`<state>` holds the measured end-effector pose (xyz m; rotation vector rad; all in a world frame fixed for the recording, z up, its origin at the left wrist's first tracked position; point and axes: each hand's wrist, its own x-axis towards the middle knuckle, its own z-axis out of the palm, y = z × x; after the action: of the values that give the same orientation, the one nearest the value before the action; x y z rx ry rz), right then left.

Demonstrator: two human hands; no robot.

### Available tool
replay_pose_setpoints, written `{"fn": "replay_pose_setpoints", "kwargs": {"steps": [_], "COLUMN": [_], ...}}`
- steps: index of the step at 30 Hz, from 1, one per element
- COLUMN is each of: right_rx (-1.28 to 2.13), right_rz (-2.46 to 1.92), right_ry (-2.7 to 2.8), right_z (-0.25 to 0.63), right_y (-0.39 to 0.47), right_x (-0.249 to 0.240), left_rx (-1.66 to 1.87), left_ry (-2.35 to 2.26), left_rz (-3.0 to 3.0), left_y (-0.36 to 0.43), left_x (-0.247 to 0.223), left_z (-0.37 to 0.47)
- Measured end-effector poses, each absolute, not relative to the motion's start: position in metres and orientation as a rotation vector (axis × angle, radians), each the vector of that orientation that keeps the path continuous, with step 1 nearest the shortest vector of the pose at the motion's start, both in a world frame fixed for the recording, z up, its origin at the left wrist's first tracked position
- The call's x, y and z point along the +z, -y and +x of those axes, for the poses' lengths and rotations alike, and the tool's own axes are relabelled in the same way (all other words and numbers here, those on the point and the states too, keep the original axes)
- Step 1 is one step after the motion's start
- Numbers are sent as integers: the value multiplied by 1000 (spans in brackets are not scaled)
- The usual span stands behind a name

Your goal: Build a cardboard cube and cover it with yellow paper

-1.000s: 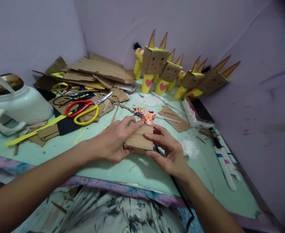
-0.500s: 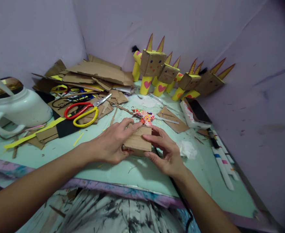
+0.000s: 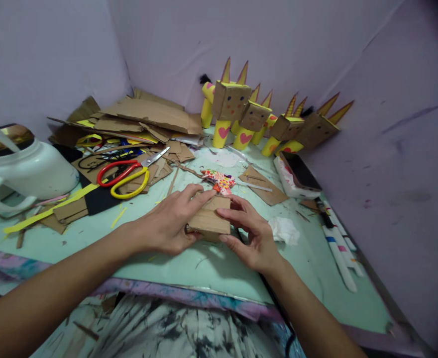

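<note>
Left hand [image 3: 172, 219] and right hand [image 3: 255, 238] keep same grip around cardboard box [image 3: 208, 217]; no visible change, suggesting steadying, not reshaping.

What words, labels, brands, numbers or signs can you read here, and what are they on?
No words, labels, brands or numbers are readable.
Signs: pink hearts on yellow legs of two figures.
White markers: any print is too small to read.
Held cardboard box: no lettering visible.
</note>
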<state>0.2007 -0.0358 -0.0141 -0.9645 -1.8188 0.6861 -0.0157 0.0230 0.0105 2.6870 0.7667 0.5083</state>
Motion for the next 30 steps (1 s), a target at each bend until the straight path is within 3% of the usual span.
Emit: {"fn": "replay_pose_setpoints", "kwargs": {"steps": [30], "right_rx": [680], "right_rz": [-972], "right_ry": [1805], "right_z": [200], "right_y": [37], "right_x": [-14], "left_rx": [559], "left_ry": [-754], "left_rz": [2655], "left_y": [-23], "left_x": [12], "left_z": [-15]}}
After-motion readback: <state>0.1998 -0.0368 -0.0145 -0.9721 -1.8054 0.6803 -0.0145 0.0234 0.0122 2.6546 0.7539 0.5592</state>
